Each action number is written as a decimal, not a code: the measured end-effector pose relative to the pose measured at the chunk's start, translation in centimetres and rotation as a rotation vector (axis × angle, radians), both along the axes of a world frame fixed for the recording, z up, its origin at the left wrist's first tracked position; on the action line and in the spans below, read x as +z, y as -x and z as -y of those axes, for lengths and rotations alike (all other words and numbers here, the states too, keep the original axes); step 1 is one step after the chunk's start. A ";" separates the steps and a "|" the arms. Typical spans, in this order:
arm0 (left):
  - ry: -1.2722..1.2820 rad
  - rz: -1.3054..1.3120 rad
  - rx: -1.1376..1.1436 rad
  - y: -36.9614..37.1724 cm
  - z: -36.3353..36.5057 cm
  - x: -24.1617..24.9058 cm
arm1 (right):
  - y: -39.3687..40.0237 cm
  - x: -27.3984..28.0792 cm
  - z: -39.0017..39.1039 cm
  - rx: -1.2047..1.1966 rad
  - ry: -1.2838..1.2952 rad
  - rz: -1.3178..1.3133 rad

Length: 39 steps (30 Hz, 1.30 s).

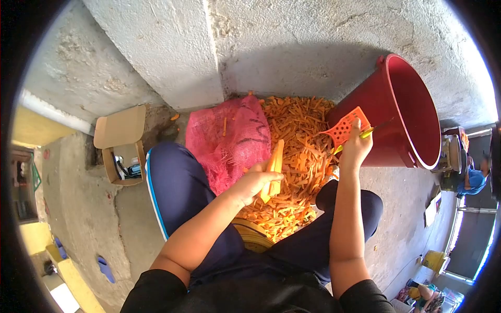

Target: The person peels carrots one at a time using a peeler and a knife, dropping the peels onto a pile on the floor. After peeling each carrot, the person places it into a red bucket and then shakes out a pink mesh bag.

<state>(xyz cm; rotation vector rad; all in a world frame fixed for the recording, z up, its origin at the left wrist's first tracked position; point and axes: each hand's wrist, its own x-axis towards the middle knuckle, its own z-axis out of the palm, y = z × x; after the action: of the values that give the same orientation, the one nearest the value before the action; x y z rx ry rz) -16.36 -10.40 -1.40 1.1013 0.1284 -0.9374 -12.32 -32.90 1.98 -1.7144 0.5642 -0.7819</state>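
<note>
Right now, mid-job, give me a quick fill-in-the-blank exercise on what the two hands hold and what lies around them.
1. The left hand grips a peeled ____.
2. The right hand holds an orange grater in front of a red ____.
3. Beside the pile of orange strips lies a mesh sack coloured ____.
4. On the floor to the left sits an open ____ box.

Missing words: carrot; bucket; pink; cardboard

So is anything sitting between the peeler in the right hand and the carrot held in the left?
Nothing visible. The right hand holds the peeler up beside the red bucket; only open air over the carrot peelings separates it from the carrot in the left hand.
</note>
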 end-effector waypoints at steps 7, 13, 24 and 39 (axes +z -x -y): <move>0.050 -0.099 0.063 -0.3 0.4 -0.5 | 1.6 0.6 -4.3 0.272 -0.111 -0.162; 0.255 -0.231 0.004 -0.8 -0.1 -0.1 | 3.2 1.0 -7.6 0.509 -0.163 -0.166; 0.439 -0.416 0.098 -0.2 0.5 0.4 | 4.1 1.2 -9.6 0.488 0.070 -0.185; 0.425 -0.345 0.020 -0.6 -0.3 -1.0 | 3.5 1.8 -7.7 0.418 -0.066 -0.112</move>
<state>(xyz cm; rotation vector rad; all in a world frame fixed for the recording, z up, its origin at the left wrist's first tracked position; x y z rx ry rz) -15.72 -10.11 -2.43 0.5412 0.2102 -1.0717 -15.86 -25.18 3.82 -1.7431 0.2851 -0.3680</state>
